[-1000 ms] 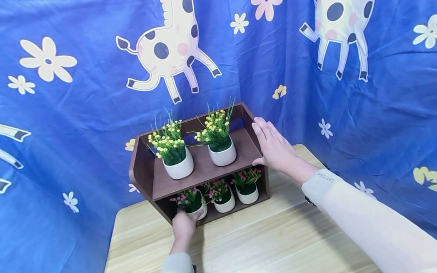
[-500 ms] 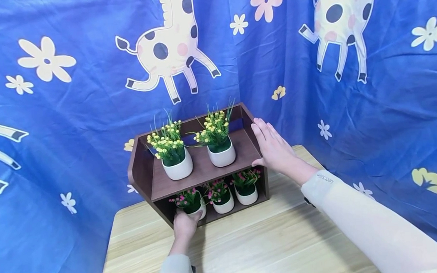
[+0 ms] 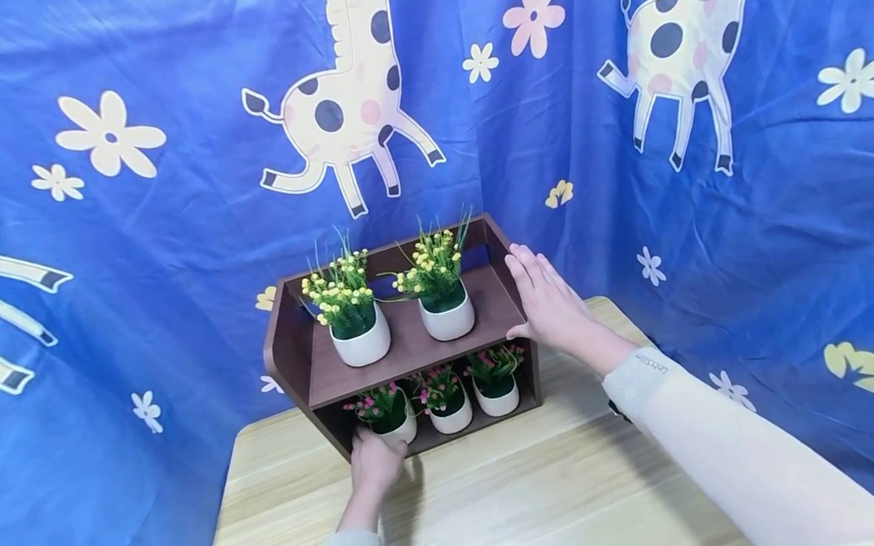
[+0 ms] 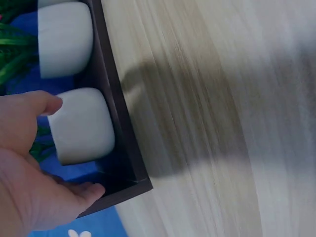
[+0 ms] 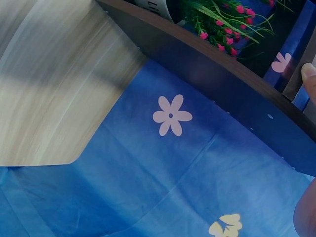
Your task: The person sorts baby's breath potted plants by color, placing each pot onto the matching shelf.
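A dark brown two-tier shelf (image 3: 405, 363) stands on the table. Its lower tier holds three white pots with pink flowers: a left pot (image 3: 399, 430), a middle pot (image 3: 452, 416) and a right pot (image 3: 499, 399). At the left pot is my left hand (image 3: 376, 467); in the left wrist view its thumb tip meets the pot's edge, while the fingers lie apart from the pot, near the shelf's end wall. My right hand (image 3: 551, 303) rests with extended fingers along the shelf's right side, thumb at the upper board's front edge. Parts of the left fingers are hidden in the head view.
Two white pots with yellow flowers, one at left (image 3: 362, 343) and one at right (image 3: 448, 317), stand on the upper tier. The light wooden table (image 3: 496, 495) extends in front of the shelf. A blue patterned curtain (image 3: 202, 237) hangs behind and on both sides.
My left thumb has slid down off the front of the left pink-flowered pot, and the fingers have loosened. The right hand keeps its place on the shelf. The head view has shifted slightly.
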The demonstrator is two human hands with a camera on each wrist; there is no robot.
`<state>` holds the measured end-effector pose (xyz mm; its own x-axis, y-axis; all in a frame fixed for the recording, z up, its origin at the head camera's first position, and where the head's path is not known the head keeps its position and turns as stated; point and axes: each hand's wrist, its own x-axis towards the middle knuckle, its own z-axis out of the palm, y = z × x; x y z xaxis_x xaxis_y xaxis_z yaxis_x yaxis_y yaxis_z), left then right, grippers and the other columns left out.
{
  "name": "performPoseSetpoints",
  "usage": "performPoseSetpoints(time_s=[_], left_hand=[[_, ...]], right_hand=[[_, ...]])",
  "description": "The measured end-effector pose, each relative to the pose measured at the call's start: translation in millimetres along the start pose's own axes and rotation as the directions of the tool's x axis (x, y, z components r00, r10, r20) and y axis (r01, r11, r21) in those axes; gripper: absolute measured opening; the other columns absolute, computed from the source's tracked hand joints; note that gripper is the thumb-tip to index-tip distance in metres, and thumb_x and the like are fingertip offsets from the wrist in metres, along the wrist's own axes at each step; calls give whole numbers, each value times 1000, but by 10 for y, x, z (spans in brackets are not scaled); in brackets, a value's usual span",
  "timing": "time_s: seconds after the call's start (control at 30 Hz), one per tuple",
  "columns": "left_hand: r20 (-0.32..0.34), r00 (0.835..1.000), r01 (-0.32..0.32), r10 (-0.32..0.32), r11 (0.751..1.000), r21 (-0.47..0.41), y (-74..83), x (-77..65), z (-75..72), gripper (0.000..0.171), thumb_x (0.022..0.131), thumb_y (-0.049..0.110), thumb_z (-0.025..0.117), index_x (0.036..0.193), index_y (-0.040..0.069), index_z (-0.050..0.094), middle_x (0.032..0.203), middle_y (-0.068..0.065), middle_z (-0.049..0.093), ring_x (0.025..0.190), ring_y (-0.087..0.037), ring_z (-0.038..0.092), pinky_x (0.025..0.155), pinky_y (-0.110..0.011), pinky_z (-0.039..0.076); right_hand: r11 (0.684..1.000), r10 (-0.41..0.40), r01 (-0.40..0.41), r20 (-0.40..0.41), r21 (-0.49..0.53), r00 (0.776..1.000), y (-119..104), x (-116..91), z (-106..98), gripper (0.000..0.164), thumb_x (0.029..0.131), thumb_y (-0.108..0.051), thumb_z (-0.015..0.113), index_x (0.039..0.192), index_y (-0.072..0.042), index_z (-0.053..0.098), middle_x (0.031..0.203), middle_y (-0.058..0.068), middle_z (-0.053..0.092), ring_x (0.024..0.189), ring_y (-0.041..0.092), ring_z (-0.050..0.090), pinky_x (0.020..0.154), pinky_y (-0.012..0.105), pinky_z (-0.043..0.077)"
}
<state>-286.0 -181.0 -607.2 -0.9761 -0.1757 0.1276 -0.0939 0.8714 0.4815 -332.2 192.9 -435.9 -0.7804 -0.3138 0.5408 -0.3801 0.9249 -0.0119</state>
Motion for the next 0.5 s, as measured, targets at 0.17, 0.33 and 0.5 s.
performPoseSetpoints(time_s=[0.17,0.33,0.5], left_hand=[[30,1000,-3,4,1000,-13,78,-75,-63,89,83,27,73,140,-25,28,138,-48,42,126,-59,48,109,-61,43],[138,990,-47,39,997,58,252,-212,-215,93,85,31,71,146,-22,24,150,-48,27,139,-63,33,118,-62,32],[218,974,-84,63,993,88,412,-352,-411,96,86,39,70,146,-21,27,153,-48,20,139,-66,28,117,-65,31]], right_hand=[[1000,7,-8,-3,-12,1000,29,25,60,137,57,-56,94,157,-5,16,168,15,14,157,31,16,130,50,15],[998,55,-55,46,-12,997,63,5,89,138,60,-56,92,160,-9,10,170,12,10,159,32,9,130,53,11],[995,97,-97,77,-4,992,82,-18,68,142,62,-59,90,162,-12,2,171,10,9,159,34,7,129,57,12]])
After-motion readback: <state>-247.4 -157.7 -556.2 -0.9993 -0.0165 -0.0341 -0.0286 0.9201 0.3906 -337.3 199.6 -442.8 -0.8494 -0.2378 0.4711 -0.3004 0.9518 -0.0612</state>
